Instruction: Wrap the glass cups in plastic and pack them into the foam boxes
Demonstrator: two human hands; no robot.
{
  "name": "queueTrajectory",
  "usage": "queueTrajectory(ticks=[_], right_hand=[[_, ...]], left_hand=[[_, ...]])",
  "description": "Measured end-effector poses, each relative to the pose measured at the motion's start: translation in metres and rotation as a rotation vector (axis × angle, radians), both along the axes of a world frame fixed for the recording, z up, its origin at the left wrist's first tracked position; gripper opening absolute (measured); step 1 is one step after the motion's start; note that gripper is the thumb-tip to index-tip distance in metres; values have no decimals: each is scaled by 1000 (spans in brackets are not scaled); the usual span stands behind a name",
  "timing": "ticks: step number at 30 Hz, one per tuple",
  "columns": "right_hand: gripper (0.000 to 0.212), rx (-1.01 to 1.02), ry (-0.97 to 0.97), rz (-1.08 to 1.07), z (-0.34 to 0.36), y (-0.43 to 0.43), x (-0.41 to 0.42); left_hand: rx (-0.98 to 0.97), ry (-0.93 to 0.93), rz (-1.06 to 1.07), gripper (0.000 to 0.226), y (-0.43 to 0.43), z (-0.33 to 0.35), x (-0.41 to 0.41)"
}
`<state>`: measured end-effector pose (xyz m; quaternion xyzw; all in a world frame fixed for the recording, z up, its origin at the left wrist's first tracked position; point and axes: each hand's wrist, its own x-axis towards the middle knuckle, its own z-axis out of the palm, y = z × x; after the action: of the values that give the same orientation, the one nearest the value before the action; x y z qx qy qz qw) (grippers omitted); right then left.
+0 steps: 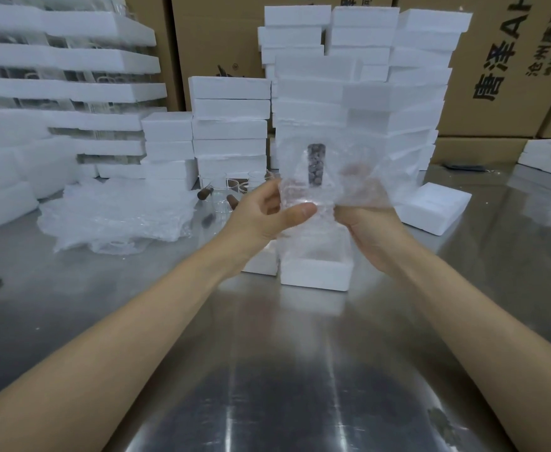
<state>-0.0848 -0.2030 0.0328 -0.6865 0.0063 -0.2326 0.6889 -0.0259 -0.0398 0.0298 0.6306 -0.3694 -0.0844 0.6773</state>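
Both forearms are reaching forward from the lower corners and meeting in the middle, above the counter [284, 370]. The left hand [267, 213] is gripping the left side of a glass cup [310, 190] that is sitting inside a sheet of bubble plastic [349, 148]. Its fingers are curling round the back and its thumb is lying flat across the front. The right hand [372, 230] is cupping the same bundle from the right with the palm turned inward. Its fingers are closing round it behind the plastic, where they are showing only as a blur. The cup's dark handle is standing upright between the two hands.

Directly under the hands an open foam box [313, 275] is resting on the counter, and another box [430, 207] is lying just beyond the right hand. Beyond the left hand bare glass cups [222, 194] are standing, with a pile of plastic sheets [114, 213] further left. Stacks of foam boxes [231, 125] are rising behind both hands.
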Motion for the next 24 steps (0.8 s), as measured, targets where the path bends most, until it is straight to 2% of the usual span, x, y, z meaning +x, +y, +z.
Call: queueTrajectory(ticks=[2, 4, 6, 8, 10, 14, 16, 18, 21, 24], right_hand=[[17, -167, 50, -94, -3, 2, -2], [14, -234, 84, -160, -2, 5, -2], [9, -188, 18, -7, 4, 6, -1], [20, -68, -6, 215, 6, 10, -1], [34, -12, 40, 252, 5, 11, 2], [28, 133, 26, 271, 6, 7, 0], [24, 164, 27, 235, 5, 7, 0], [31, 194, 36, 201, 4, 12, 0], [48, 303, 60, 309, 2, 19, 2], [23, 217, 104, 438, 3, 22, -2]], left_hand=[[14, -15, 17, 43, 1, -3, 0], [11, -27, 83, 48, -1, -5, 0], [-31, -1, 196, 49, -3, -6, 2], [-85, 44, 300, 47, -4, -6, 4], [-89, 38, 334, 51, -1, -3, 3], [-102, 16, 251, 59, -2, 3, -5], [-107, 13, 199, 51, -4, 5, -10], [-106, -7, 155, 48, -4, 6, -13], [-129, -14, 65, 50, -6, 7, -17], [-165, -28, -20, 38, -14, 4, -24]])
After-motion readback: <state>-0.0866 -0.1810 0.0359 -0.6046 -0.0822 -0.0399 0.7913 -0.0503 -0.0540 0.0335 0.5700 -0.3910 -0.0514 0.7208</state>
